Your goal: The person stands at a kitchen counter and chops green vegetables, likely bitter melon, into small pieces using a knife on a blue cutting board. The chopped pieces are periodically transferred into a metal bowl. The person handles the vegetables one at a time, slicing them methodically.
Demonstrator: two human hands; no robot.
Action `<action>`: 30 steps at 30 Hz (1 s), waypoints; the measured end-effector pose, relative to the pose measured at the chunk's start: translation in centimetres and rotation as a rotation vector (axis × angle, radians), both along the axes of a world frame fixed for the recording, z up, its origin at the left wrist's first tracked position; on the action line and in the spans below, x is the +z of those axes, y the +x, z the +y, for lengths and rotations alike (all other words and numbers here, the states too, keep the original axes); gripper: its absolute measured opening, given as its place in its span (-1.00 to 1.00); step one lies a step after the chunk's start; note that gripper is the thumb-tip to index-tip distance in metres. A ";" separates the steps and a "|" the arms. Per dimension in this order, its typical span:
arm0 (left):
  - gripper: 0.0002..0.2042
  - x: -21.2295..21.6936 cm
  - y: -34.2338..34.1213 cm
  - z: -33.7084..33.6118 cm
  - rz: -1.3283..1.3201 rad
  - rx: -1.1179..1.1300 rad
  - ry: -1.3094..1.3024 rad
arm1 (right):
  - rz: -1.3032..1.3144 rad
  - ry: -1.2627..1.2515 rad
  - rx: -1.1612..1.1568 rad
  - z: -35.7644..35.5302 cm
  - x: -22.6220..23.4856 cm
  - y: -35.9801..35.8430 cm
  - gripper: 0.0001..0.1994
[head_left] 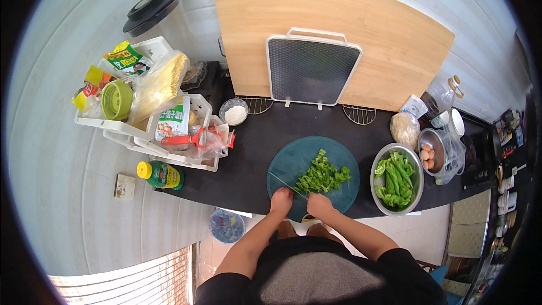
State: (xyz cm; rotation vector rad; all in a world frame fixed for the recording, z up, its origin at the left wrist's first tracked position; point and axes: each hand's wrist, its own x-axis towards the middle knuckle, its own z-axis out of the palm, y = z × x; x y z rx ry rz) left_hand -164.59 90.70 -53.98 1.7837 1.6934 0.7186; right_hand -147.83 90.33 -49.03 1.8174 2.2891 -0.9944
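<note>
Left hand is wrapped around the handle of a slim steel knife, blade angled across the round dark-green cutting board on the black bench. Right hand sits curled shut at the board's near edge, just beside the chopped green pepper pieces. A steel bowl of whole green peppers stands right of the board.

Two metal bowls, two wire racks, one round green cutting board, one green bottle.

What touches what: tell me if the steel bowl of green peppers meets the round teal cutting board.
Apart. Head view shows dark counter between the steel bowl and the cutting board.
</note>
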 end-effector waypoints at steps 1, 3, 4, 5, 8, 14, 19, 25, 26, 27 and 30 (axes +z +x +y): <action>-0.93 0.3 -0.1 0.1 0.008 -0.004 -0.007 | -0.004 -0.014 -0.037 0.1 0.4 -0.4 -0.82; -0.94 0.4 -0.1 0.3 0.015 -0.016 0.002 | -0.013 -0.032 -0.110 0.9 1.8 -2.0 -0.83; -0.95 0.0 -0.1 0.3 0.017 -0.027 0.016 | -0.012 -0.022 -0.115 1.1 1.6 -2.4 -0.83; -0.95 -0.3 -0.1 0.3 0.019 -0.038 0.030 | -0.011 -0.013 -0.120 1.4 1.2 -2.8 -0.83; -0.95 -0.5 0.0 -0.1 0.044 -0.070 0.027 | 0.017 0.000 -0.140 2.7 1.4 -4.1 -0.83; -0.92 1.8 0.1 -0.1 0.006 -0.030 0.017 | 0.196 0.073 -0.434 3.0 0.3 -2.0 -0.77; -0.72 1.0 2.5 1.5 -0.112 0.001 -0.061 | 0.118 0.114 -0.596 1.1 5.0 3.2 -0.77; -0.33 3.6 5.5 3.1 -0.157 -0.094 -0.161 | -0.031 0.162 -0.825 -1.4 5.8 9.8 -0.78; -0.28 3.9 5.6 3.4 -0.171 -0.119 -0.209 | -0.041 0.148 -0.837 -1.8 5.4 10.1 -0.79; -0.30 3.7 5.7 3.7 -0.096 -0.124 -0.135 | -0.051 0.134 -0.849 -2.2 5.0 10.3 -0.79; -0.41 4.2 5.6 4.8 0.020 -0.132 0.020 | -0.038 0.065 -0.837 -2.9 4.1 10.7 -0.78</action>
